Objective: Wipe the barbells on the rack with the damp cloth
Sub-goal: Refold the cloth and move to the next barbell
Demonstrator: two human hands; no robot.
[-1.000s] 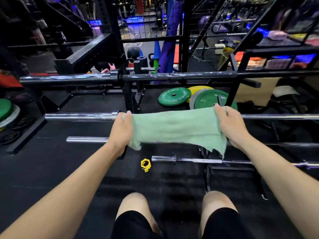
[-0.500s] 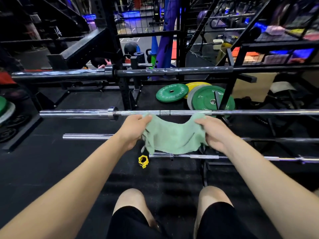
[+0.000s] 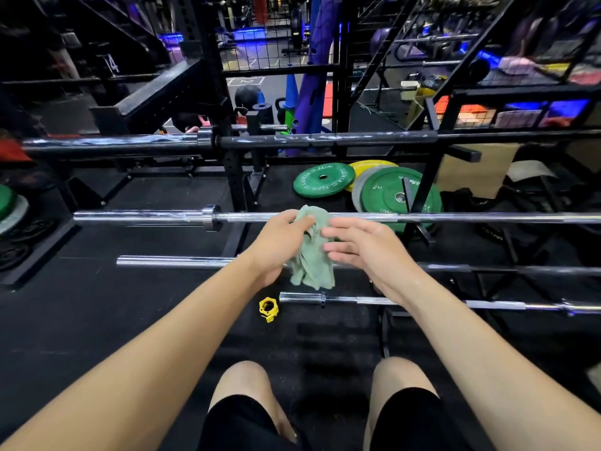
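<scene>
Barbells lie across the black rack (image 3: 419,193) in tiers: a dark barbell (image 3: 325,139) toward 12 o'clock, a chrome barbell (image 3: 455,218) just beyond the hands, a second chrome bar (image 3: 172,262) under the wrists, and a lowest bar (image 3: 422,302) toward 5 o'clock of the hands. The green damp cloth (image 3: 312,262) is bunched at the centre of the view, its top edge reaching the chrome barbell and its tail hanging toward 6 o'clock. The left hand (image 3: 279,244) grips the cloth with curled fingers. The right hand (image 3: 364,247) has its fingers nearly straight, laid against the cloth at 3 o'clock of it. A yellow barbell collar (image 3: 268,308) lies on the black floor at 7 o'clock of the cloth. Green weight plates (image 3: 323,180) lie flat at 1 o'clock, behind the rack.
</scene>
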